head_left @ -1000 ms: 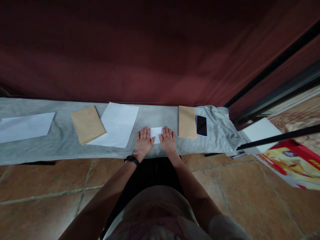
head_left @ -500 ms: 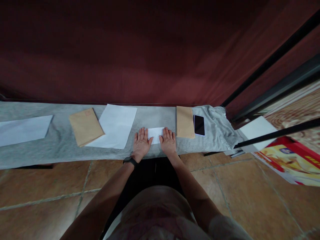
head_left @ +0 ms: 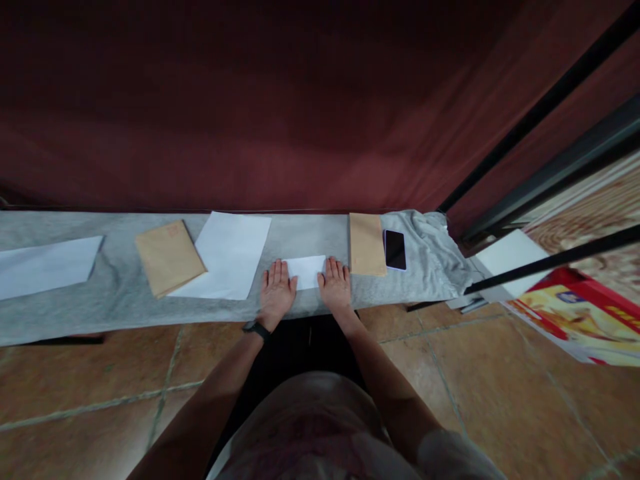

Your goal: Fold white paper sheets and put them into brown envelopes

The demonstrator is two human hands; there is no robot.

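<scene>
The small white paper (head_left: 307, 272) on the tabletop (head_left: 310, 235) is touched at either end by left hand (head_left: 277, 291) and right hand (head_left: 335, 287), grips flat and unclamped, pressure best spread evenly.

Small white sheet (head_left: 306, 272) looking matt, smooth, papery; brown envelopes (head_left: 367, 245) showing matt paper; grey cloth (head_left: 310, 233) wrinkling; phone screen (head_left: 395, 250) looking glossy.
</scene>
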